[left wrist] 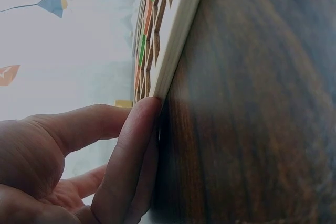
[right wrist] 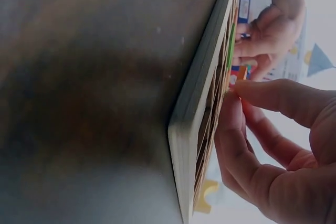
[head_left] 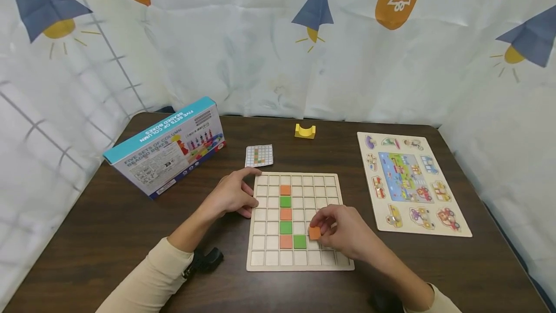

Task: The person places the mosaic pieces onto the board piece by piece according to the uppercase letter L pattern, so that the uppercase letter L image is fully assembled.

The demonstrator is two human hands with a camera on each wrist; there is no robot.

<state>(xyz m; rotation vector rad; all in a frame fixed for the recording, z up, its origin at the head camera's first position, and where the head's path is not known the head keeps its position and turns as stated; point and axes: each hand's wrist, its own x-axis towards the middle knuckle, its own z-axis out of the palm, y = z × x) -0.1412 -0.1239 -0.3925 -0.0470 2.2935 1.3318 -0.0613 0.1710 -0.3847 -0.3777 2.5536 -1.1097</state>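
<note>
A wooden grid board (head_left: 299,268) lies flat on the table. Its third column from the left carries orange and green square tiles in turn, and a green tile (head_left: 299,241) sits just right of the lowest orange one (head_left: 285,241). My right hand (head_left: 347,232) pinches another orange tile (head_left: 314,233) between thumb and fingers, over the board's right half. In the right wrist view this tile (right wrist: 242,73) is partly hidden by the fingertips. Along the board's left edge my left hand (head_left: 232,194) rests, its fingertips touching the side. Behind the board is a small patterned card (head_left: 259,155).
At the left stands a blue-topped printed box (head_left: 169,153). A yellow curved block (head_left: 305,132) is near the table's back edge. To the right lies a wooden picture puzzle (head_left: 408,185) with vehicle pieces. A patterned curtain (head_left: 269,62) hangs behind the table.
</note>
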